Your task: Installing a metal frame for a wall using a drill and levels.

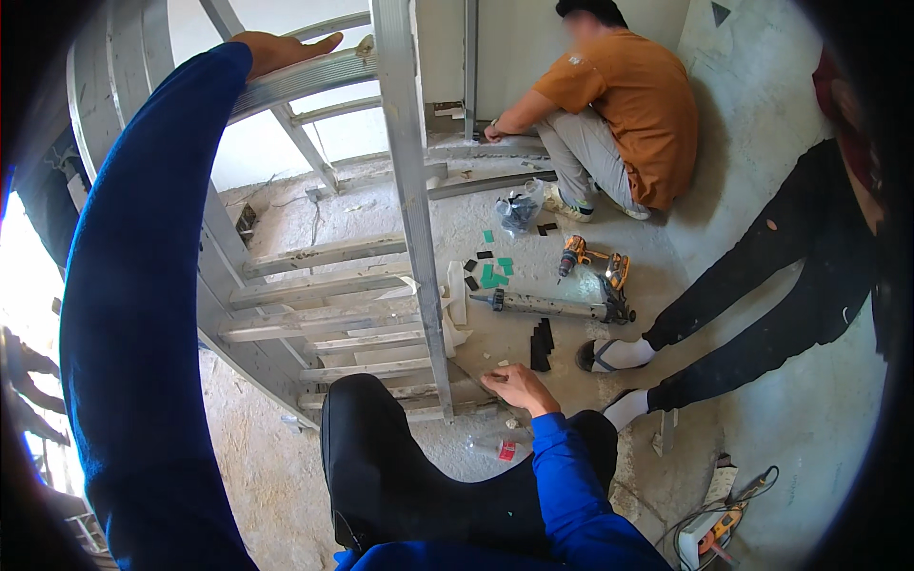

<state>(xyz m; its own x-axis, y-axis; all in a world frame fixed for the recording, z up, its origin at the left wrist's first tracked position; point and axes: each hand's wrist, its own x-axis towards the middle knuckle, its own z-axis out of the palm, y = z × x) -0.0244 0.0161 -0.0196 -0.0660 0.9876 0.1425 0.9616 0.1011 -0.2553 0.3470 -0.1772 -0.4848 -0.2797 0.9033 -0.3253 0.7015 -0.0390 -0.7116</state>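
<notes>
My left hand (286,52) lies with its fingers stretched out on a broad step (309,81) of a grey metal ladder (405,143). The ladder stands in front of me, its rails and rungs reaching down toward the floor. My right hand (522,388) hangs in front of my right knee, close to the foot of the ladder's right rail. Its fingers are loosely bent and apart, and I see nothing held in them. Below that hand a clear plastic bottle (495,446) with a red label lies on the floor.
Beyond my right hand lie a caulking gun (552,305), a cordless drill (595,259), black strips (541,344), green pieces (493,276) and a plastic bag (519,211). A person in orange (633,114) crouches ahead; another person's legs (752,276) stand right. A corded power tool (724,528) lies lower right.
</notes>
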